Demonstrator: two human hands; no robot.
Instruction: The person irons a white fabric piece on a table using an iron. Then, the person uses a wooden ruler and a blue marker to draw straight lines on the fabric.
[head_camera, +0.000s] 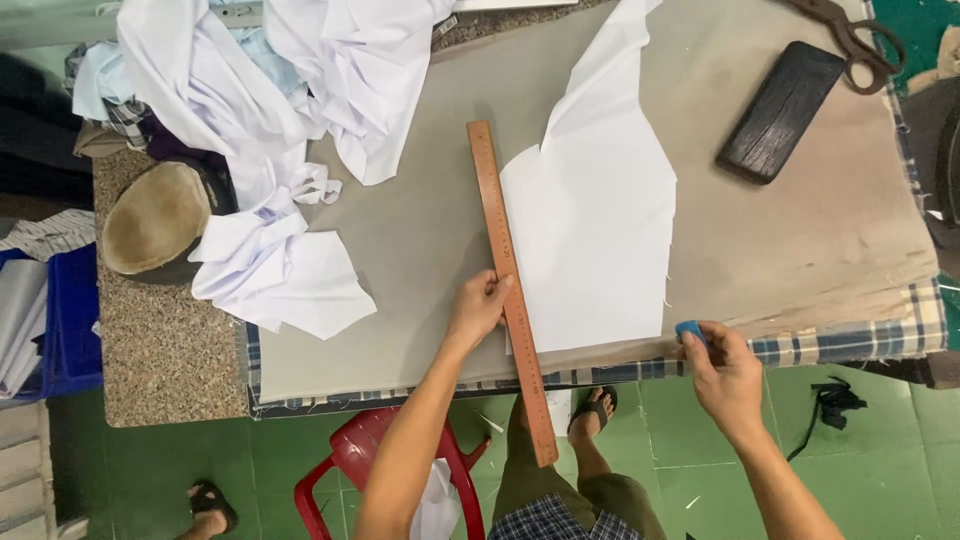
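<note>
- Two hands work at the counter's (800, 250) near edge: the left hand (480, 305) presses on the ruler (508, 290), fingers closed over it; the right hand (725, 365) pinches a small blue chalk (688, 330).
- Ruler's long axis runs from mid-counter out past the near edge, lying along the left side of the white fabric piece (595, 230).
- Chalk sits at the fabric's near right corner, well to the right of the ruler; the right hand is the nearer one to that corner.

The scissors (850, 40) and white fabric heap (290, 70) are cut off by the top edge.
</note>
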